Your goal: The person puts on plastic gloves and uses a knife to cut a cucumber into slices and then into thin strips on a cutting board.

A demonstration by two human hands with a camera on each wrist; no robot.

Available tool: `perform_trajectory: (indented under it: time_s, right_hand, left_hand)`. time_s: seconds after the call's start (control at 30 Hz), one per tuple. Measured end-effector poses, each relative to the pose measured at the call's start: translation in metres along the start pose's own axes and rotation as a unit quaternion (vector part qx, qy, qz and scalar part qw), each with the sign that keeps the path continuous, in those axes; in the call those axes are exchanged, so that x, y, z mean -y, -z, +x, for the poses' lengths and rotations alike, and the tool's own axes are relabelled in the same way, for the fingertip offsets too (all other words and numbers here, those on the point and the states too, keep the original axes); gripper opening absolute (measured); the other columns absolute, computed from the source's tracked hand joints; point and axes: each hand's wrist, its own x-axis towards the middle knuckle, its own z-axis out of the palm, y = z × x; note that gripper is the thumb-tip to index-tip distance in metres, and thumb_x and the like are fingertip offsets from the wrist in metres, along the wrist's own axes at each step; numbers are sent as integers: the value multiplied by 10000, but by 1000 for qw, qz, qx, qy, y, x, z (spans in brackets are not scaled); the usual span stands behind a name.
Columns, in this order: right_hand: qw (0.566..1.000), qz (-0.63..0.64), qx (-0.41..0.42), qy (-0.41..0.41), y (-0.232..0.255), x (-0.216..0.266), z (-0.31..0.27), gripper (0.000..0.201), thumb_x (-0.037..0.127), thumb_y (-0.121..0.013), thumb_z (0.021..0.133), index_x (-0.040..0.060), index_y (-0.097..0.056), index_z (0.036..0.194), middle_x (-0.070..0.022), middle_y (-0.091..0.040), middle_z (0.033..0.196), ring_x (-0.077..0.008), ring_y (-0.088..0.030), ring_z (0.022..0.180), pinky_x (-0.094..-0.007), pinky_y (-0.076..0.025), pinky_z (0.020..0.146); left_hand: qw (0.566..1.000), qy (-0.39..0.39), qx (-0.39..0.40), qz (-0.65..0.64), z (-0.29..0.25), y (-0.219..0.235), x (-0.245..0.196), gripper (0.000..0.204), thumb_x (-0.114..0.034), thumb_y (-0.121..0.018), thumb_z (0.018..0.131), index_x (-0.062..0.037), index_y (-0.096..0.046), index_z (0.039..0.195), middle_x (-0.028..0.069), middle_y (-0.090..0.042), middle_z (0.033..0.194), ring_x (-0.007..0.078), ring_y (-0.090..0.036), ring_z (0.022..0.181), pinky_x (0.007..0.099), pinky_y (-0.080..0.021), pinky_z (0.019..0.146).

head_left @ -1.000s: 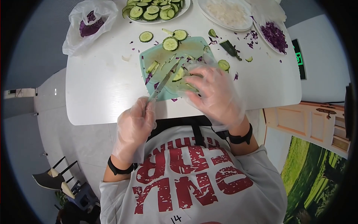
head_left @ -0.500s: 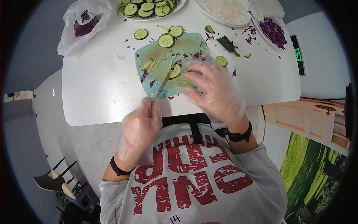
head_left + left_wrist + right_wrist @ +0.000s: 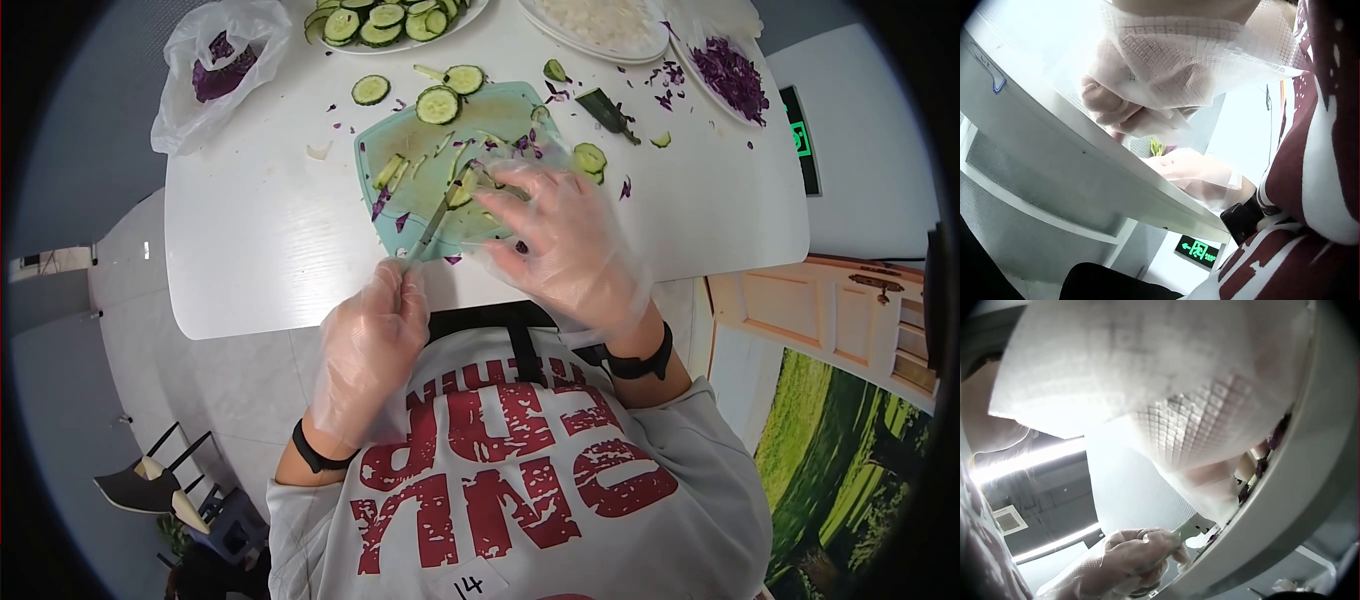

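Observation:
My left hand (image 3: 372, 325), in a clear plastic glove, grips the pale green handle of a knife (image 3: 436, 222). The blade points forward over a teal cutting board (image 3: 400, 137) and lies along a cucumber slice (image 3: 461, 190). From the right, my gloved right hand (image 3: 570, 235) arches over the board with fingers spread and relaxed, fingertips right at the cucumber near the blade. Its palm and glove hide part of what lies beneath. Cut cucumber strips (image 3: 390, 172) and purple cabbage bits (image 3: 380, 204) are scattered on the board. In the right wrist view the knife handle (image 3: 1186, 529) shows in my left hand.
Cucumber slices fill a plate (image 3: 440, 35) at the back. Plates of pale shreds (image 3: 600, 22) and of shredded purple cabbage (image 3: 730, 80) stand back right. A plastic bag (image 3: 180, 110) holds cabbage at back left. A cucumber end (image 3: 603, 113) lies right of the board.
The left hand moved slightly right with the knife, its blade now along the cucumber slice. The right hand's fingers have spread a little. The whole table view has shifted slightly left and up.

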Motion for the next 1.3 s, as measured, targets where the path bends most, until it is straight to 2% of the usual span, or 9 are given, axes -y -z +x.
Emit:
perform_trajectory:
  time_s: [0.1, 0.23, 0.3, 0.4, 0.5, 0.6, 1.03, 1.13, 1.3]
  right_hand:
    - [1000, 1, -3, -3, 0, 1, -1, 401, 237, -734, 814, 66, -672, 1171, -95, -588, 1208, -262, -554, 1131, -407, -411, 992]
    - [1000, -3, -12, 0, -3, 1, -2, 400, 240, -731, 816, 65, -673, 1172, -100, -588, 1211, -264, -552, 1134, -406, -407, 998]
    - [1000, -1, -14, -1, -3, 2, -1, 400, 242, -727, 819, 65, -673, 1174, -102, -587, 1217, -265, -552, 1136, -405, -406, 1000]
    - [1000, -5, -6, -8, -1, 3, -1, 403, 255, -715, 829, 65, -673, 1181, -108, -587, 1229, -268, -550, 1141, -411, -399, 1007]
    - [1000, -17, -11, -6, -1, 3, -1, 428, 260, -756, 814, 118, -676, 1210, -64, -573, 1270, -291, -561, 1107, -422, -456, 952]
    - [1000, -18, -8, -5, -1, 5, -1, 441, 261, -752, 816, 116, -671, 1225, -72, -573, 1275, -291, -562, 1116, -421, -455, 955]
    - [998, -51, -2, -22, -4, 10, -4, 430, 293, -715, 843, 136, -670, 1241, -85, -585, 1287, -299, -558, 1153, -431, -435, 986]
    - [998, -53, 3, -26, -4, 9, -4, 426, 298, -710, 848, 140, -671, 1242, -88, -584, 1298, -303, -557, 1161, -439, -432, 988]
    - [998, -56, 16, 0, -2, 3, -11, 449, 319, -700, 859, 150, -657, 1273, -99, -577, 1331, -316, -552, 1173, -455, -426, 996]
  left_hand:
    - [999, -9, 9, 40, 1, 3, -2, 140, -140, -578, 972, -25, -626, 1035, 164, -603, 595, 357, -624, 537, 421, -483, 526]
    - [997, -47, -27, 62, 4, 1, -4, 125, -130, -600, 954, -22, -626, 1011, 187, -603, 604, 395, -617, 562, 443, -478, 525]
    - [994, -68, -39, 72, 7, 0, -7, 133, -124, -631, 930, -31, -571, 856, 182, -564, 535, 397, -601, 510, 465, -472, 474]
    - [990, -88, -63, 94, 10, -3, -10, 153, -120, -630, 930, -31, -555, 831, 186, -556, 530, 397, -599, 507, 465, -472, 472]
    - [986, -98, -72, 112, 10, -6, -10, 137, -109, -632, 918, -38, -549, 836, 187, -568, 553, 398, -606, 523, 469, -478, 484]
    - [987, -111, -59, 105, 9, -5, -13, 102, -91, -636, 899, -46, -554, 858, 183, -589, 585, 395, -616, 544, 467, -489, 502]
    - [983, -82, -57, 153, 2, -2, -13, 129, -117, -610, 928, -31, -576, 837, 191, -608, 581, 366, -643, 558, 455, -514, 518]
    - [982, -115, -85, 121, 14, -12, -15, 141, -134, -608, 932, -29, -584, 840, 197, -607, 586, 366, -643, 557, 454, -516, 526]
    - [986, -85, -90, 110, 12, -11, -5, 160, -147, -602, 939, -23, -583, 840, 219, -620, 626, 403, -646, 605, 484, -522, 569]
